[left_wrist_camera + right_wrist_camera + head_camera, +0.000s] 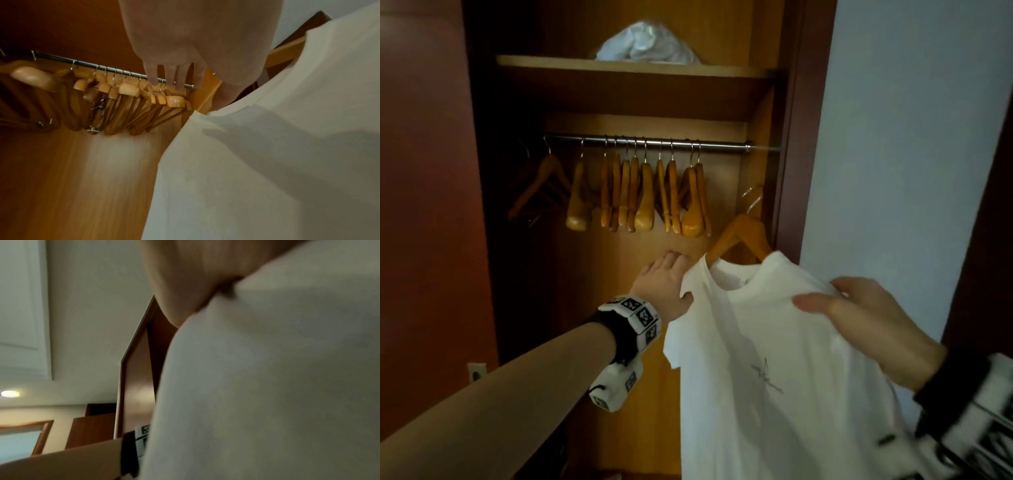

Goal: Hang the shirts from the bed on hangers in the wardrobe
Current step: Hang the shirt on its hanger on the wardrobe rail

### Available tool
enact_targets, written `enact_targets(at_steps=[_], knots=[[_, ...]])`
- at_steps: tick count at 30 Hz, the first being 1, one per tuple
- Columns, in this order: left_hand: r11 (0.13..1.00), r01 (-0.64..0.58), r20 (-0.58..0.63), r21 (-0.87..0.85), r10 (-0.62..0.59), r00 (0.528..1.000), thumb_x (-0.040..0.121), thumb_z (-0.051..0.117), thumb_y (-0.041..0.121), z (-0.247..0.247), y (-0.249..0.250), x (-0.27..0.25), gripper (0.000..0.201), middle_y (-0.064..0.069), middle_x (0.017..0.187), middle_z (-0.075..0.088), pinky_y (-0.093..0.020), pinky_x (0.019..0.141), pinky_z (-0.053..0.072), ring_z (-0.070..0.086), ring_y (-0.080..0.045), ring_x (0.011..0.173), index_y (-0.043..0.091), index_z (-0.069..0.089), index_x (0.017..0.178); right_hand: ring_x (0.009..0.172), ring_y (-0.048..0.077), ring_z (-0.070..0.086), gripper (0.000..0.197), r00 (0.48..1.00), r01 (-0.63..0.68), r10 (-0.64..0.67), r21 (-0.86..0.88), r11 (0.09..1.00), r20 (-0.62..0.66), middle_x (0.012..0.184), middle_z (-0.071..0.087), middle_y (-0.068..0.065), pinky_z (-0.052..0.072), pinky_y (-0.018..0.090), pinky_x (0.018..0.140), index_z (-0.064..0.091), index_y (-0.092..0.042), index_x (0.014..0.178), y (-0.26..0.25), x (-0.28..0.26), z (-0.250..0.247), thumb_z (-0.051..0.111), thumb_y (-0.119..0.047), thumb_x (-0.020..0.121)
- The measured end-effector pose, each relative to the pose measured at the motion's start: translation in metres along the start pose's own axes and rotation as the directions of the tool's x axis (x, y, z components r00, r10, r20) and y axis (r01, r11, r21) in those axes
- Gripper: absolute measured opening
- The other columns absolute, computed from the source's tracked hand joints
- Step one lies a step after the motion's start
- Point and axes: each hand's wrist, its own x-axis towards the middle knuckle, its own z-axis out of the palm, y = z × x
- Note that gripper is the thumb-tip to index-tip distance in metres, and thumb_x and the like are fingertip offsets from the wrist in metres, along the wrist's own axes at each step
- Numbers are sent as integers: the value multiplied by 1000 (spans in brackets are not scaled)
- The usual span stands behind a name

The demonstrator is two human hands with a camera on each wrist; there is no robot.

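Note:
A white T-shirt (774,377) hangs on a wooden hanger (739,236) in front of the open wardrobe's right side. The hanger's metal hook (751,197) is below the rail (654,142) and off it. My right hand (859,315) grips the shirt's right shoulder, thumb on the front, fingers behind the cloth. My left hand (671,270) reaches in beside the shirt's left shoulder with straight fingers; its thumb touches the sleeve edge. In the left wrist view the fingers (174,78) point at the rail (102,66) next to the shirt (267,146). The right wrist view is mostly shirt (267,369).
Several bare wooden hangers (640,195) crowd the rail's middle, and one more (544,181) hangs at the dark left end. A crumpled plastic bag (647,42) lies on the shelf (551,63) above. The rail's right end (743,147) is bare. A dark red door (424,205) stands at left.

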Motion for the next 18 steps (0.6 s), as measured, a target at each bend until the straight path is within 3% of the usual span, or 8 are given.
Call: enact_targets(at_steps=[3,7,9,11,15,18], knots=[[999,-20,8,36,20,1000,87,58,37,-9,-8,34,75,-4,156,23,-43,115,23,22,-26,144,21,21,149,78,18,65,30,998,8,-13,-66,998,-69,89,69,1,47,29,61,67,-16,92,-28,36,12,77,-41,78],[966,-168,-1,196,171,985,90,53,38,-18,-18,72,75,-7,161,13,-46,121,8,2,-28,150,19,16,152,81,18,61,37,988,-17,-4,-134,991,-154,94,65,3,48,30,64,65,-12,99,-52,74,30,76,-41,78],[941,-220,-2,258,229,973,88,56,36,-17,-21,97,78,-6,162,9,-48,121,7,-1,-28,150,19,15,153,83,21,61,39,979,-21,-17,-183,983,-204,95,65,5,49,33,67,65,-12,99,-61,91,44,75,-43,78],[911,-261,16,318,270,963,87,59,35,-15,-21,120,82,-5,162,8,-50,122,7,-3,-27,150,20,14,154,84,24,62,43,968,-27,-32,-231,973,-247,94,66,7,46,31,62,65,-12,97,-71,108,57,73,-48,75],[861,-343,41,375,354,934,85,62,38,-12,-23,154,80,-4,161,14,-53,120,12,3,-27,150,23,23,153,87,25,62,44,948,-43,-53,-293,955,-313,97,65,6,46,31,64,64,-14,102,-96,143,76,70,-50,77],[844,-367,51,392,378,924,83,63,40,-10,-27,167,70,-3,153,31,-53,115,21,23,-27,142,26,36,147,92,27,60,48,934,-55,-59,-306,950,-351,101,61,5,50,34,75,62,-13,112,-110,171,86,67,-49,81]])
